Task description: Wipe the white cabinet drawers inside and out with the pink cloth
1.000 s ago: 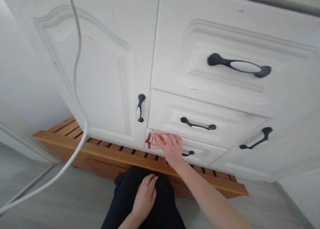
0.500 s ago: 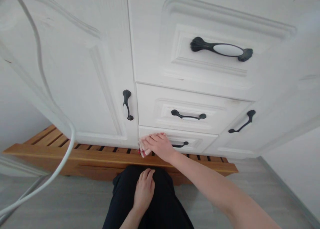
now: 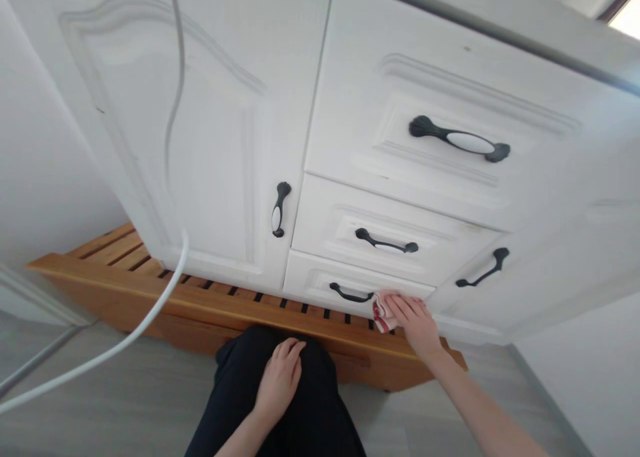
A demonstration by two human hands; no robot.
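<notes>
Cloth (image 3: 383, 312) on bottom drawer (image 3: 306, 274)

Right hand (image 3: 414, 318) grips crumpled red-and-white cloth against white drawer front, right of curved black handle (image 3: 353, 299). Left hand (image 3: 279, 377) lies loose on dark trousers (image 3: 320, 404), fingers lightly bent. Three drawers, rectangular moulding, all shut; contents hidden. Slatted wood (image 3: 200, 302) below.
</notes>
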